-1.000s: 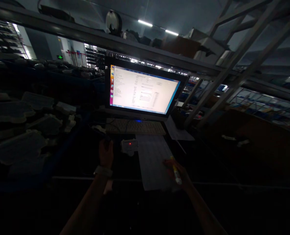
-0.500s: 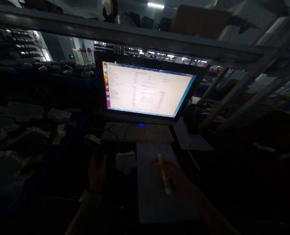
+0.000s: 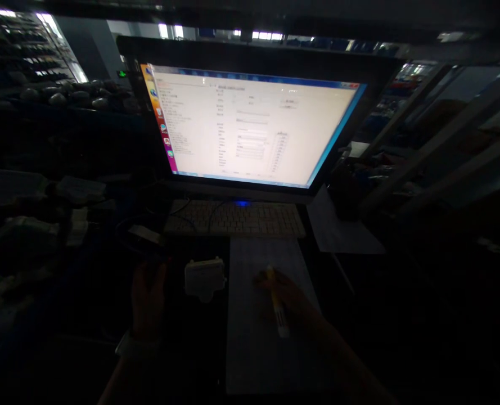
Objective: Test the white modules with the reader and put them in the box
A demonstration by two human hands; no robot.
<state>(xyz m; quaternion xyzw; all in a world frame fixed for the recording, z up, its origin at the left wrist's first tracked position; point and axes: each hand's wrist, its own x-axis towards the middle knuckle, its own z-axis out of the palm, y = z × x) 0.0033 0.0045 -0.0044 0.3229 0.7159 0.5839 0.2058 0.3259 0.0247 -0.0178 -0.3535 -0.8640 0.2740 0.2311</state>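
Observation:
My right hand is closed round a yellow and white marker pen, above a white sheet of paper lying lengthways before me. On the left, my left hand is curled at a dark object that I cannot make out in the gloom. Between the two hands lies a small pale plastic case with a rounded tab. Beyond the paper sits a light keyboard, below a lit monitor showing a form-like page.
Several pale plastic cases fill the dark area at left. A second paper sheet lies right of the keyboard. A pale strip and cables are near the left hand. Metal shelf bars slant at right.
The view has shifted, and the monitor appears larger and higher. Both hands appear slightly further left in the picture. The marker pen stays in my right hand.

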